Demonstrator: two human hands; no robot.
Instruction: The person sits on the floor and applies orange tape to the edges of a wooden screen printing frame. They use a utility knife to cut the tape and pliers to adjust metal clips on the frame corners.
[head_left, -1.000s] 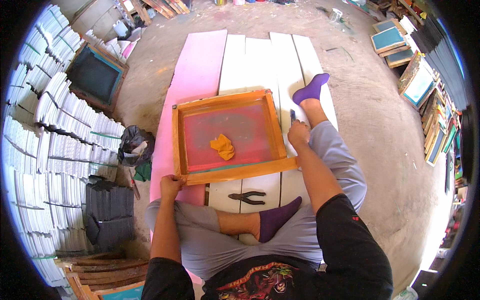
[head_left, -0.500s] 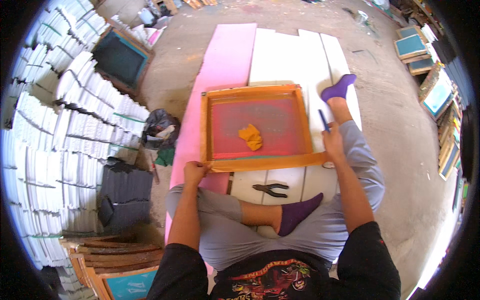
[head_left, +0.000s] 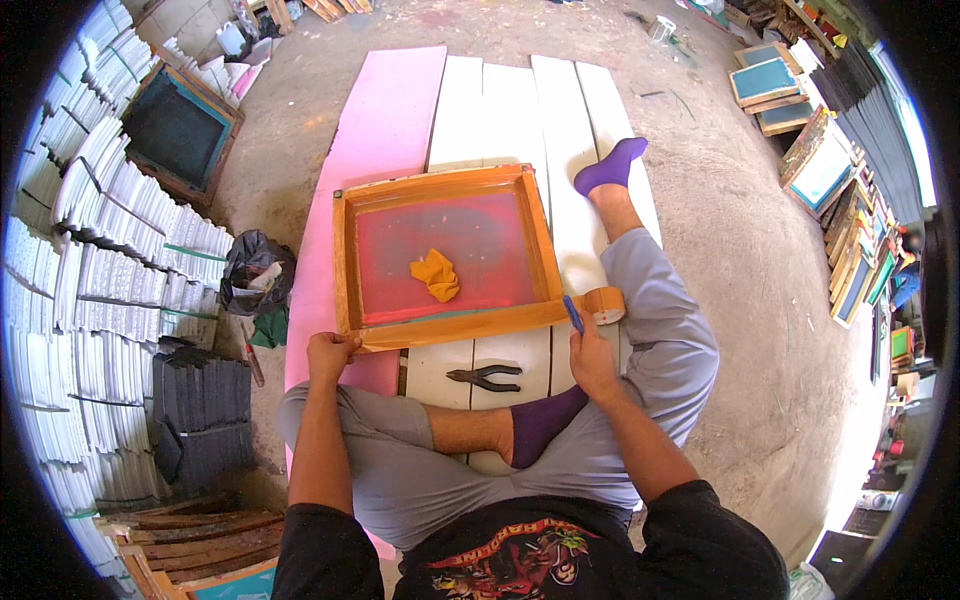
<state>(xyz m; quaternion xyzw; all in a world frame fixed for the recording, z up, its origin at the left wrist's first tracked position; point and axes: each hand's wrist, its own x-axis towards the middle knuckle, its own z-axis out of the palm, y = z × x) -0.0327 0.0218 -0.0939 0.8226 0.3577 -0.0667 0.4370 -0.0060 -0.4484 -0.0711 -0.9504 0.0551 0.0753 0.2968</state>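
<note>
A wooden screen-printing frame (head_left: 548,240) with reddish mesh lies in front of my crossed legs. Along its near side runs a strip of brown packing tape (head_left: 470,328), still joined to the tape roll (head_left: 612,304) at the right. My left hand (head_left: 331,355) pinches the tape's left end by the frame's near left corner. In my closed right hand (head_left: 595,362) is a slim blue box cutter (head_left: 573,314), its tip up against the tape between frame and roll. A crumpled yellow cloth (head_left: 436,275) rests on the mesh. Black-handled pliers (head_left: 487,378) lie on the boards nearer me.
Pink and white boards (head_left: 385,120) lie beneath the frame. Tall stacks of white sheets (head_left: 90,330) line the left, with a black plastic bag (head_left: 255,270) beside them. More screen frames (head_left: 768,85) lean at the far right. My socked foot (head_left: 612,165) stretches along the right side.
My right hand has come down and nearer me, bringing the box cutter to the tape and uncovering the roll. My left hand keeps its pinch at the corner. The whole view has shifted right.
</note>
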